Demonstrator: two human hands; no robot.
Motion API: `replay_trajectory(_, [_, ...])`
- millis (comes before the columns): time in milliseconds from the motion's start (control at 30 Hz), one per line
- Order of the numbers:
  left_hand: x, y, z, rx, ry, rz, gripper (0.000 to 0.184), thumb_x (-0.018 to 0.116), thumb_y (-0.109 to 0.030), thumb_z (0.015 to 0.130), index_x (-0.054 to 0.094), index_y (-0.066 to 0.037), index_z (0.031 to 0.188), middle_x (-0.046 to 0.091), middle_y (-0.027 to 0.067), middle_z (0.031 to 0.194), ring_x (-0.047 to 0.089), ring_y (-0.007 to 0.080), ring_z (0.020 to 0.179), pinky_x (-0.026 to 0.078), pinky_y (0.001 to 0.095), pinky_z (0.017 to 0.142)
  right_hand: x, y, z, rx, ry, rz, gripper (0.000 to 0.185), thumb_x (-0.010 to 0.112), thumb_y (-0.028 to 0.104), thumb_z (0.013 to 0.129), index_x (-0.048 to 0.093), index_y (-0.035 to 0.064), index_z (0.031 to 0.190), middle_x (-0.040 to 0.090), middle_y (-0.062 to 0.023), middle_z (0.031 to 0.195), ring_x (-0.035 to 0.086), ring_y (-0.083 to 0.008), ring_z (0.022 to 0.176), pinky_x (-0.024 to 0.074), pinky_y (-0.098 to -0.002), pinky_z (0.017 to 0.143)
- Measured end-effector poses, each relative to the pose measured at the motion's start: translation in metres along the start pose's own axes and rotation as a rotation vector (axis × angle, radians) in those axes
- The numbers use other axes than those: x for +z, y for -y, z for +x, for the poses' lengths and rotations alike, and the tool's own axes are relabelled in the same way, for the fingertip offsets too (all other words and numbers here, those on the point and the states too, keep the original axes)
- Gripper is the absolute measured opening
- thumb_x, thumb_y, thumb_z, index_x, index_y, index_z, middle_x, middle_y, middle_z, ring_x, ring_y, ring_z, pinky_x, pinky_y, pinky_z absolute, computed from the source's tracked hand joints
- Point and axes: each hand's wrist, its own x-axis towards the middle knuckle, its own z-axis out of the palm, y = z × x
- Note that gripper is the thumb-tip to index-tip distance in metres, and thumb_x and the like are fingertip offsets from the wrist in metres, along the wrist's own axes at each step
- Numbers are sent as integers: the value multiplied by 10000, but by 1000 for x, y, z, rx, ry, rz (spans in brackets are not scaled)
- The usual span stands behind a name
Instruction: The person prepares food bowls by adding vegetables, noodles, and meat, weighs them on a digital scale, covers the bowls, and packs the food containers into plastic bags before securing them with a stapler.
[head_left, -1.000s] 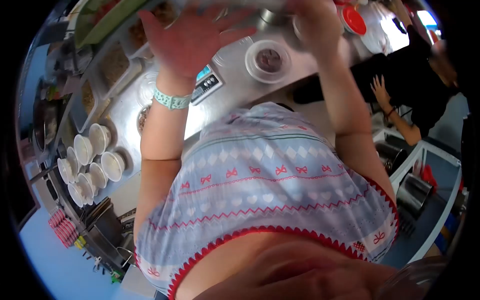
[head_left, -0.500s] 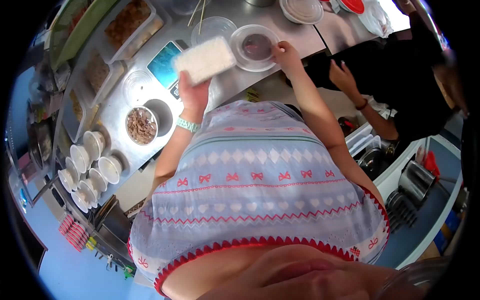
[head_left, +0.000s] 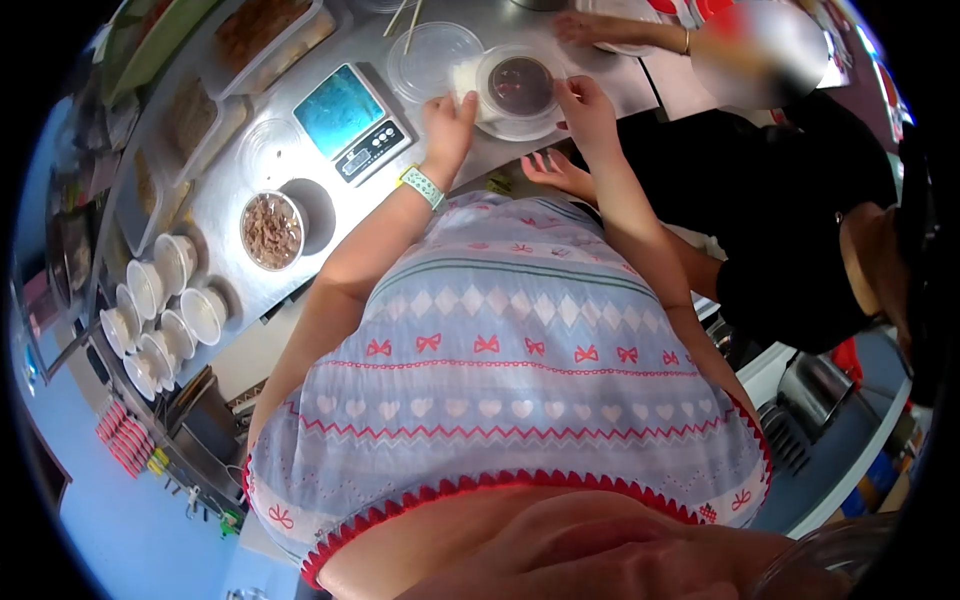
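Note:
On the metal counter, a round clear container with dark contents stands close in front of me. My right hand pinches its right rim. Beneath and left of that container shows part of a white rectangular block, which my left hand grips at its lower edge. A round clear lid lies just behind the block. Left of my left hand sits a digital scale with a blue platform and nothing on it. A cup of brown shredded food stands further left.
Several white cups cluster at the counter's left edge. Food tubs line the back left. A co-worker in black stands close on the right, one hand near my right forearm, the other arm over the counter.
My left hand has carried the white block right, from above the scale to the round container. The co-worker has come closer, with hands now nearer mine. The view has shifted slightly.

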Motion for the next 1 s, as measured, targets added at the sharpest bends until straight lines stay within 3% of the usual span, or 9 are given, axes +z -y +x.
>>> replay_trajectory(133, [-26, 2, -1, -79, 182, -165, 434, 569, -379, 947, 634, -6, 1160, 610, 279, 1028, 523, 408, 1033, 428, 452, 927, 4, 3, -10, -106, -150, -438, 242, 607, 232, 951, 613, 5, 1035, 603, -76, 949, 602, -145, 826, 522, -294, 720])
replay_trajectory(200, [-47, 10, -16, -51, 20, -92, 410, 575, -335, 961, 609, -27, 1228, 566, 216, 1154, 544, 302, 966, 451, 368, 877, 3, 21, -17, -219, -262, -623, 298, 643, 262, 920, 613, 0, 1061, 609, -133, 982, 623, -196, 838, 511, -320, 712])
replay_trajectory(333, [-130, -7, -60, -112, -92, -404, 259, 586, -177, 967, 618, -43, 1187, 589, 52, 1064, 491, 101, 788, 441, 232, 754, -3, 72, -47, -413, 88, -57, 213, 560, 177, 976, 614, -13, 1053, 613, -84, 978, 570, -136, 815, 464, -273, 724])
replay_trajectory(400, [-182, -31, -91, -94, -529, -579, 214, 566, -184, 978, 606, -37, 1129, 597, 40, 1035, 528, 99, 824, 436, 220, 740, 10, 120, -74, -394, 367, 213, 176, 542, 139, 978, 624, -11, 1020, 610, -62, 942, 556, -118, 832, 452, -271, 780])
replay_trajectory(533, [-283, -72, -72, 492, -1048, -793, 180, 462, -126, 973, 554, -44, 1104, 584, 82, 1038, 567, 187, 913, 467, 311, 821, 43, 186, -47, -999, 687, 257, 140, 596, 111, 923, 667, -5, 957, 670, -92, 956, 621, -199, 924, 480, -313, 823])
replay_trajectory(667, [-339, -95, -66, 794, -990, -516, 193, 476, -137, 940, 536, -20, 1081, 563, 129, 1095, 548, 225, 999, 441, 357, 913, 82, 274, -66, -1392, 888, 240, 184, 557, 126, 952, 697, 31, 1023, 695, -94, 995, 641, -237, 963, 503, -343, 828])
replay_trajectory(800, [-372, -26, -100, 526, -943, -615, 189, 508, -64, 928, 551, -33, 1109, 580, 96, 1079, 555, 199, 994, 447, 343, 916, 150, 311, -114, -1293, 920, 491, 259, 473, 175, 1012, 676, 44, 1106, 691, -74, 1062, 637, -212, 1019, 500, -331, 874])
replay_trajectory(867, [-385, 22, -127, 286, -997, -633, 176, 519, -85, 943, 575, -45, 1105, 597, 56, 1052, 563, 149, 962, 451, 297, 879, 184, 319, -136, -939, 1122, 715, 371, 398, 271, 1041, 624, 2, 1162, 665, -127, 1151, 627, -227, 1062, 499, -355, 935])
replay_trajectory(1000, [-402, 108, -175, -140, -879, -679, 218, 549, -121, 950, 600, -56, 1151, 623, 34, 1060, 571, 120, 919, 462, 268, 834, 241, 289, -117, -691, 933, 418, 277, 430, 172, 1030, 580, 6, 1193, 650, -116, 1157, 627, -192, 1036, 513, -344, 921])
